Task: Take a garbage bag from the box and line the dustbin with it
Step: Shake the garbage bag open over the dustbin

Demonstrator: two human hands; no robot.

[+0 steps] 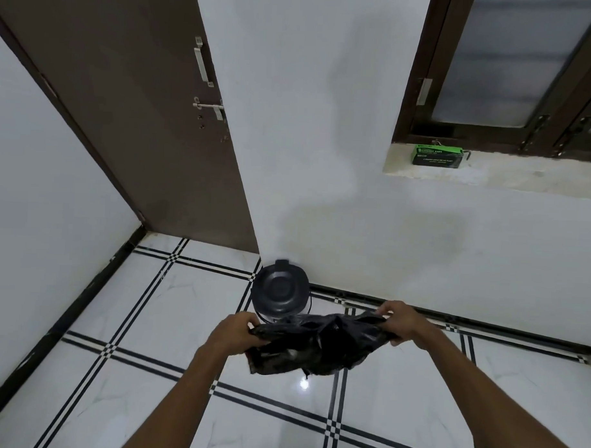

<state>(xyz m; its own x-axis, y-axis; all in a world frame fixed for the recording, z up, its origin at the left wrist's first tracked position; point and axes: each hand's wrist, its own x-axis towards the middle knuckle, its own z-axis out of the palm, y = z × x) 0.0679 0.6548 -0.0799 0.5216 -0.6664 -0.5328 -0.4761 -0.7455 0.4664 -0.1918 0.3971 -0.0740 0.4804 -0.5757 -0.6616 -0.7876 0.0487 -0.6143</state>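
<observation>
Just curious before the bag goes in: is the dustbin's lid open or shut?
Shut. The dustbin's round dark lid lies flat over the top, hiding the inside.

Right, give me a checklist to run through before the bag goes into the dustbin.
1. Bag out of the box: ok, black garbage bag is held by the left hand and right hand.
2. Bag mouth opened: not ok, it is crumpled.
3. Dustbin lid open: not ok, lid is shut.
4. Dustbin within reach: ok, on the floor just beyond the hands.
5. Dustbin empty inside: cannot tell.
6. Box out of the way: ok, on the window ledge.
</observation>
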